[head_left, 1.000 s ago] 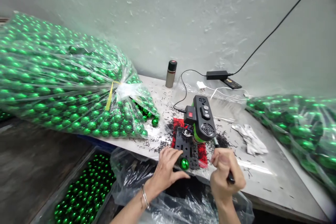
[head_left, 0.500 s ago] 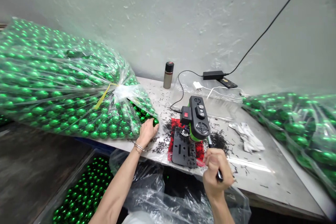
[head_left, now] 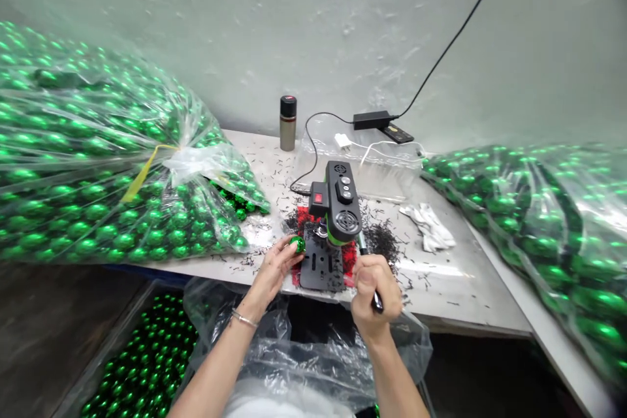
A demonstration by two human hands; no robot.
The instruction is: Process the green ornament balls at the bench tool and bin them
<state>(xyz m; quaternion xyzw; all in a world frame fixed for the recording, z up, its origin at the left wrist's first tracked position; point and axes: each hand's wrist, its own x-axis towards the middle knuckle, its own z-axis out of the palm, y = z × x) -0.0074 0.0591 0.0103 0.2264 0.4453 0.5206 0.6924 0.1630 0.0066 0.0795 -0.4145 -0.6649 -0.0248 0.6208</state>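
A green ball (head_left: 296, 244) was held in the fingertips of the left hand (head_left: 275, 266), just at the left edge of the black base plate (head_left: 321, 266) of the small drill press (head_left: 337, 209). Half a second before, that hand had been stretched out to the mouth of the big bag (head_left: 98, 170) at the left, where loose balls spilled out; now it had been brought back with one ball pinched, the bracelet on its wrist turned up. So a fresh ball had been fetched, and it was judged to be on its way under the spindle, not yet seated on the plate.

The right hand (head_left: 371, 287) was closed round the dark lever (head_left: 367, 268) at the press's right side, as it had been a second earlier; the lever was gripped, not let go.

Around the press, black shavings (head_left: 379, 238) were scattered over the table (head_left: 480, 300), with a red mat (head_left: 349, 260) under the plate. A white cloth (head_left: 428, 225) lay to the right, a second bag (head_left: 543, 222) beyond it. A flask (head_left: 288, 123) and a power adapter (head_left: 372, 120) were set by the wall. Below the table edge, a bin (head_left: 142, 359) of green balls was seen.
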